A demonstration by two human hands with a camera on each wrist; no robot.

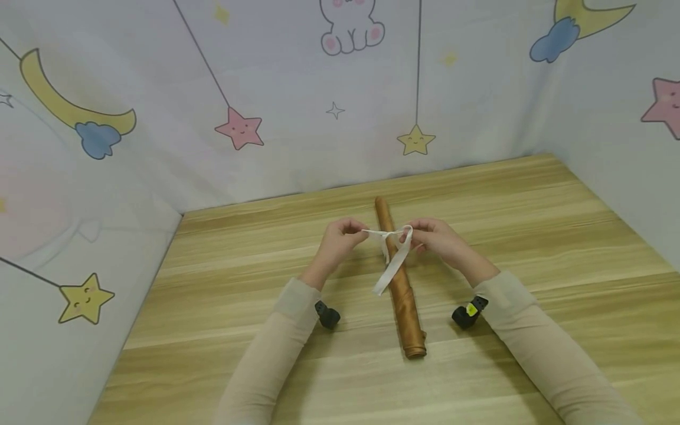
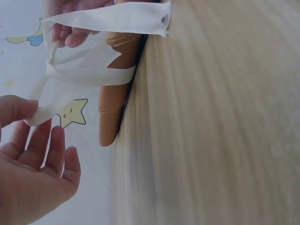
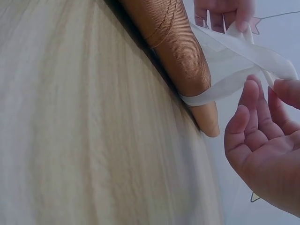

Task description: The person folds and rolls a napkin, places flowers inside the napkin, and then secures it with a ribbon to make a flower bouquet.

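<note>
A slim roll of shiny copper-brown cloth [image 1: 406,313] lies lengthwise on the wooden table, its far end narrower. A white ribbon [image 1: 394,271] runs around it toward the far end and is crossed in a knot or loops above it. On the left, my left hand [image 1: 340,241] pinches one part of the ribbon between thumb and fingertips; in the left wrist view its other fingers are spread. Opposite, my right hand [image 1: 440,241] pinches a ribbon loop [image 3: 276,65] with thumb and index finger. One loose ribbon end [image 2: 140,18] hangs over the roll toward me.
The wood-grain table [image 1: 223,295] extends around the roll. Behind and beside it hangs a pale cloth backdrop [image 1: 297,153] printed with stars and moons. A small black camera [image 1: 328,316] sits at the left wrist, another black camera [image 1: 467,316] at the right.
</note>
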